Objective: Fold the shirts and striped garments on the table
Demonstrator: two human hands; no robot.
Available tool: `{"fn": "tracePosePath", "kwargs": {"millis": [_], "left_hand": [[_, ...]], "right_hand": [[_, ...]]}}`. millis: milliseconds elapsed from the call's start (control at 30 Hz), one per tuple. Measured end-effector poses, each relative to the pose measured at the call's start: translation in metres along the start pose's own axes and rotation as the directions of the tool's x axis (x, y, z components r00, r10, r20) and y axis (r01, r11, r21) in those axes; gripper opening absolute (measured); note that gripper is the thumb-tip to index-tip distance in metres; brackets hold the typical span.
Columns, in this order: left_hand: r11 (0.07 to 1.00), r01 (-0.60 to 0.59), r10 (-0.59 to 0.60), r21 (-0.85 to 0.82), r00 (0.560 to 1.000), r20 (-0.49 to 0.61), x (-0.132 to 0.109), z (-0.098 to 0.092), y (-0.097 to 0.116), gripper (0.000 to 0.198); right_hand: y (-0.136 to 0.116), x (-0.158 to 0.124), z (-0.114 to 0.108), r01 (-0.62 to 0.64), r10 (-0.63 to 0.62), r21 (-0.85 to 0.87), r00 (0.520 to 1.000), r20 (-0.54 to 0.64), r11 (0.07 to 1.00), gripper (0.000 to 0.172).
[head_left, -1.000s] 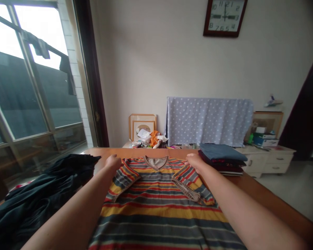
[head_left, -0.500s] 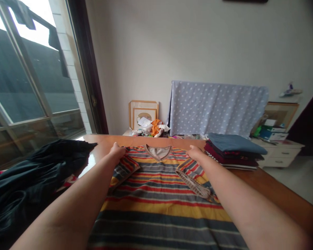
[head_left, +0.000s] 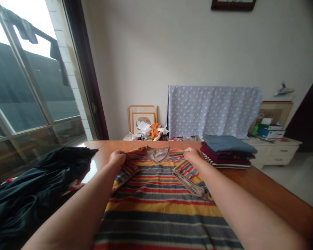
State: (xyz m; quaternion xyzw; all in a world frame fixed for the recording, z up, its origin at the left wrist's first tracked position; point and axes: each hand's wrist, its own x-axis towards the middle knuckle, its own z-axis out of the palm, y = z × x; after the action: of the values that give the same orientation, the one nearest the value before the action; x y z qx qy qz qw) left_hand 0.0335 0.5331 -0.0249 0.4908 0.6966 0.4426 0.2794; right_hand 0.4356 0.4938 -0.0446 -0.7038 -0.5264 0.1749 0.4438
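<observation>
A striped short-sleeved shirt [head_left: 161, 189] in red, yellow and grey lies spread on the brown table, its V-neck at the far end. My left hand [head_left: 118, 158] is closed on the shirt's left shoulder. At the opposite shoulder, my right hand [head_left: 193, 155] pinches the cloth between its fingers. Both sleeves fold inward over the body of the shirt, with the right cuff lying rumpled beside my forearm. The hem is out of view below.
Dark clothes [head_left: 39, 187] lie heaped on the left. A folded clothes stack [head_left: 226, 152] stands right of my right hand on the table [head_left: 273, 191]. Behind are a polka-dot cloth [head_left: 211, 111], picture frames [head_left: 142, 113] and a white cabinet [head_left: 279, 154].
The camera view has tilted up slightly, so things sit lower in the picture. My right hand has drawn slightly inward; both hands keep hold of the shirt's shoulders.
</observation>
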Motion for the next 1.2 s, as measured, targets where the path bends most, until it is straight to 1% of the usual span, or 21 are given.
{"fn": "tracePosePath", "kwargs": {"millis": [100,200,267,367,467,600,700,767,833,900,1000,1067,1100,1133,1200], "left_hand": [[0.999,-0.042,0.041,-0.029,0.999,-0.022,-0.028,-0.02,0.007,0.022],[0.993,-0.086,0.084,-0.079,0.996,-0.021,-0.067,-0.046,0.013,0.02],[0.987,-0.107,0.106,-0.116,0.994,-0.017,-0.096,-0.065,0.015,0.019],[0.979,-0.122,0.123,-0.165,0.992,-0.008,-0.144,-0.095,0.013,0.019],[0.965,-0.122,0.129,-0.233,0.992,0.015,-0.194,-0.123,0.006,0.024],[0.939,-0.106,0.135,-0.327,0.989,0.066,-0.261,-0.158,-0.008,0.034],[0.934,-0.084,0.122,-0.346,0.988,0.09,-0.304,-0.179,-0.022,0.032],[0.92,-0.092,0.137,-0.381,0.986,0.093,-0.328,-0.191,-0.033,0.029],[0.908,-0.094,0.141,-0.409,0.986,0.086,-0.346,-0.2,-0.042,0.029],[0.906,-0.066,0.108,-0.419,0.991,0.079,-0.361,-0.209,-0.049,0.03],[0.892,-0.03,0.064,-0.451,0.996,0.061,-0.376,-0.221,-0.055,0.029],[0.893,-0.044,0.078,-0.448,0.995,0.059,-0.381,-0.229,-0.058,0.028],[0.91,-0.06,0.092,-0.409,0.994,0.059,-0.383,-0.232,-0.061,0.028],[0.94,-0.083,0.108,-0.331,0.993,0.055,-0.384,-0.235,-0.064,0.028],[0.985,-0.156,0.158,-0.071,0.987,0.03,-0.383,-0.24,-0.073,0.025]], "right_hand": [[-0.015,-0.026,-0.017,0.033,-0.033,0.02,0.999,-0.002,0.999,0.007],[-0.028,-0.06,-0.036,0.069,-0.069,0.045,0.998,-0.001,0.997,0.01],[-0.032,-0.089,-0.05,0.092,-0.092,0.054,0.996,0.007,0.994,0.009],[-0.031,-0.142,-0.073,0.121,-0.124,0.1,0.992,0.024,0.988,0.011],[-0.024,-0.199,-0.099,0.163,-0.174,0.162,0.983,0.056,0.973,0.014],[-0.017,-0.272,-0.136,0.238,-0.248,0.14,0.966,0.065,0.961,0.015],[-0.015,-0.318,-0.159,0.255,-0.264,0.118,0.962,0.066,0.96,0.014],[-0.014,-0.343,-0.17,0.236,-0.243,0.106,0.969,0.052,0.966,0.014],[-0.013,-0.363,-0.177,0.205,-0.209,0.104,0.977,0.032,0.973,0.015],[-0.012,-0.378,-0.183,0.183,-0.188,0.129,0.982,0.027,0.975,0.017],[-0.01,-0.394,-0.188,0.158,-0.175,0.222,0.983,0.06,0.962,0.021],[-0.008,-0.401,-0.191,0.138,-0.163,0.257,0.983,0.081,0.956,0.024],[-0.007,-0.404,-0.193,0.136,-0.162,0.253,0.983,0.085,0.958,0.024],[-0.005,-0.407,-0.195,0.144,-0.167,0.232,0.982,0.084,0.962,0.023],[-0.001,-0.413,-0.198,0.185,-0.199,0.144,0.976,0.088,0.972,0.019]]}}
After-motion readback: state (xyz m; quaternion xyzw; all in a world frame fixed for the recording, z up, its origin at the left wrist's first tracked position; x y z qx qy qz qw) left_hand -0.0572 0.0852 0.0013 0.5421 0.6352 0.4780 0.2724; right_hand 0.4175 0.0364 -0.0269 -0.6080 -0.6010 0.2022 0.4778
